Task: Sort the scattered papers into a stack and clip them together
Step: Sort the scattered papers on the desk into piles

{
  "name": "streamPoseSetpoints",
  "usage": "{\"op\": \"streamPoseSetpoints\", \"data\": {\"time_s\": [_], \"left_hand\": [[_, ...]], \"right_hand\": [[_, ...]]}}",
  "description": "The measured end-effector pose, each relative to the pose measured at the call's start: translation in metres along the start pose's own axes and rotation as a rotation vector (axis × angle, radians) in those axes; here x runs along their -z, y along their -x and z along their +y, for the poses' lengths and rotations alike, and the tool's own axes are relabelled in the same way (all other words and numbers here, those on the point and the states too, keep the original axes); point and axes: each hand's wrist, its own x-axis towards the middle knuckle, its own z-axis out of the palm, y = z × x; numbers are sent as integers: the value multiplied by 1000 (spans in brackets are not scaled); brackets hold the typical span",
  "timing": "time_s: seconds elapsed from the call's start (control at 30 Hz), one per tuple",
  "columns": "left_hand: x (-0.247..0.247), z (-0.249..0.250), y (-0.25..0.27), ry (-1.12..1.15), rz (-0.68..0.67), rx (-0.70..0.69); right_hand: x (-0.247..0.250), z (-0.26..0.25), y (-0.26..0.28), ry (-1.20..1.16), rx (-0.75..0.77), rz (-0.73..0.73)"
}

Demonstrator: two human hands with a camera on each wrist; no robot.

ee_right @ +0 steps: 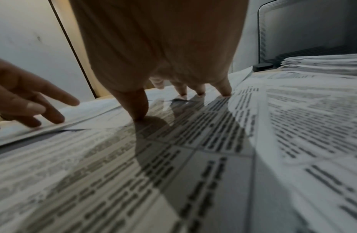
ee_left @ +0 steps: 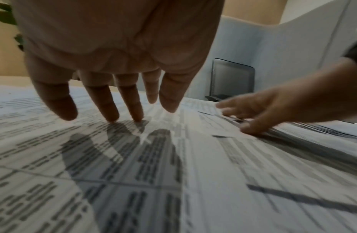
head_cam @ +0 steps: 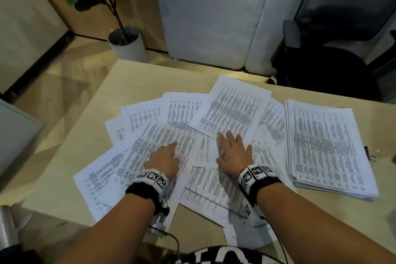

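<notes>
both forearms reach in; left hand [head_cam: 164, 159] and right hand [head_cam: 233, 152] lie flat, fingers spread, gripping nothing, on the scattered papers [head_cam: 192, 135] mid-surface; i'd sweep inward with light pressure, then square them onto the stack [head_cam: 327, 148] beside the binder clip [head_cam: 371, 153]

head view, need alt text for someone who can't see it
Two bare hands, the left hand and right hand, press flat with spread fingers on scattered papers fanned across a wooden table. A neater stack of papers lies to the right, with a black binder clip beside it.
</notes>
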Motion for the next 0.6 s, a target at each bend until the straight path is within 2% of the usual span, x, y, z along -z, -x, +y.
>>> {"op": "streamPoseSetpoints", "data": {"time_s": [0.1, 0.2, 0.37, 0.47, 0.6], "left_hand": [[14, -19, -17, 7, 46, 115], [23, -45, -24, -3, 4, 245], [29, -71, -22, 5, 45, 352], [28, -72, -18, 14, 55, 381], [33, -70, -19, 158, 103, 370]], "right_hand": [[-3, 4, 1, 43, -13, 71], [-5, 5, 2, 98, -72, 161], [-7, 5, 1, 105, -89, 169], [-4, 0, 2, 194, -47, 151], [-5, -4, 4, 281, -14, 117]]}}
